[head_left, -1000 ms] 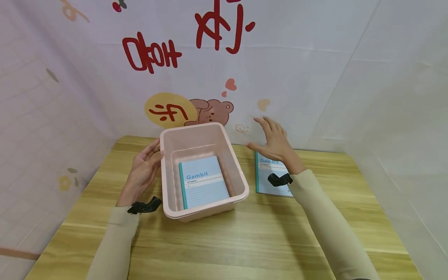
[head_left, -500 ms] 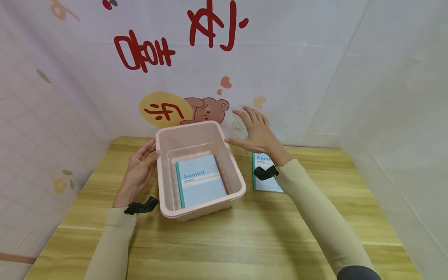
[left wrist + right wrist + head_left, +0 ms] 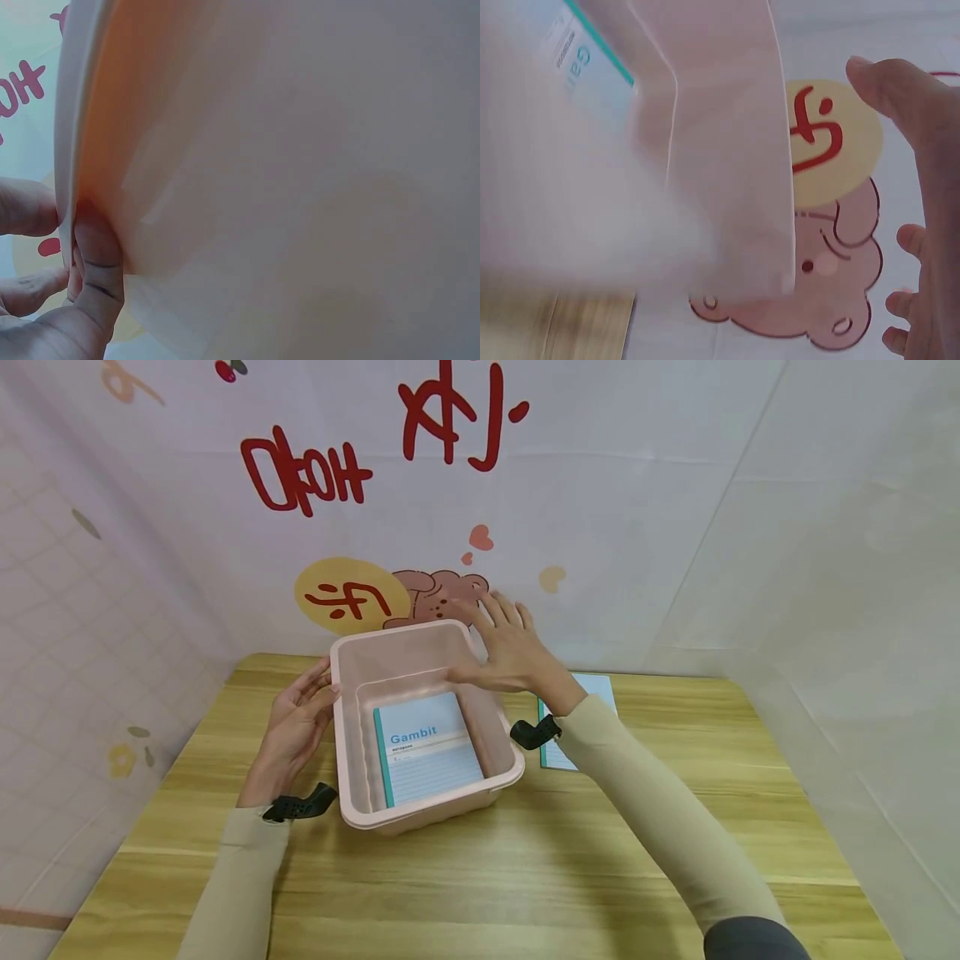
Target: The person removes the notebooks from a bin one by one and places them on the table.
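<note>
A pale pink plastic basin [image 3: 431, 817] is on the table, and a blue Gambit notebook [image 3: 431, 752] lies inside it. My left hand [image 3: 292, 727] pinches the basin's left rim; the left wrist view shows the thumb and fingers on either side of the rim [image 3: 67, 135]. Over the basin's far right corner, my right hand [image 3: 510, 647] is spread with nothing held. In the right wrist view its thumb and fingertips are apart from the basin wall [image 3: 735, 150]. A second blue notebook [image 3: 596, 687] lies to the right, partly hidden by my right forearm.
The wood-grain table [image 3: 450, 893] runs back to a white cloth backdrop [image 3: 615, 518] with red lettering and a cartoon bear [image 3: 817, 285]. More pale cloth [image 3: 855, 610] closes off the sides.
From above the second notebook, my right hand has moved left to the basin's far right corner, staying spread. My left hand keeps its hold on the rim. The head view has shifted slightly.
</note>
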{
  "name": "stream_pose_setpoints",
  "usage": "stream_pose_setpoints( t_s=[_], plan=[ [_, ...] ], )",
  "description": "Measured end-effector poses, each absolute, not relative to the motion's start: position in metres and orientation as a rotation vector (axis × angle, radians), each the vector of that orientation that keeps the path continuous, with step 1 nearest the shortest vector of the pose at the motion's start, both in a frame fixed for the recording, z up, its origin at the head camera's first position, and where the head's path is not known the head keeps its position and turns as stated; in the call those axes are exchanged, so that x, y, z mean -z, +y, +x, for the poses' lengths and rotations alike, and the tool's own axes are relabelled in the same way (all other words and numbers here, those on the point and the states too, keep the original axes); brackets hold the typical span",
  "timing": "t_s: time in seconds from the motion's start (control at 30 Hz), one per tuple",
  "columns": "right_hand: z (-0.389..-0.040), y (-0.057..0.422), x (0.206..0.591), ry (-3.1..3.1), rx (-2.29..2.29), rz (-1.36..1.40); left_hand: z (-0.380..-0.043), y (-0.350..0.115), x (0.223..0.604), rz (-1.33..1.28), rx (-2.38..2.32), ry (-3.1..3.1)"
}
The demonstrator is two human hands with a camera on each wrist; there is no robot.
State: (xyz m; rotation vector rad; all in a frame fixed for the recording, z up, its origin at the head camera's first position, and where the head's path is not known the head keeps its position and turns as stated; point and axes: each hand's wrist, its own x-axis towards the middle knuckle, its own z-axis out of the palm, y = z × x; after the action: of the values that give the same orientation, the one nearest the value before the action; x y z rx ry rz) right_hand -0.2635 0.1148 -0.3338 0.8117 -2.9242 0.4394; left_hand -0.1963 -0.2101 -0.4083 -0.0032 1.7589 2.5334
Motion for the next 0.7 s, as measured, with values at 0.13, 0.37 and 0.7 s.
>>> stream_pose_setpoints(
  t_s=[0.13, 0.37, 0.7],
  plan=[
    [-0.261, 0.101, 0.332, -2.951, -0.424, 0.830, -0.197, -0.210, 0.410, 0.012, -2.544, 1.747],
    [-0.260, 0.076, 0.333, -2.981, -0.419, 0.861, -0.198, -0.210, 0.412, 0.028, -2.567, 1.729],
    [-0.258, 0.044, 0.347, -3.077, -0.341, 0.876, -0.197, -0.210, 0.411, 0.025, -2.551, 1.750]
  ],
)
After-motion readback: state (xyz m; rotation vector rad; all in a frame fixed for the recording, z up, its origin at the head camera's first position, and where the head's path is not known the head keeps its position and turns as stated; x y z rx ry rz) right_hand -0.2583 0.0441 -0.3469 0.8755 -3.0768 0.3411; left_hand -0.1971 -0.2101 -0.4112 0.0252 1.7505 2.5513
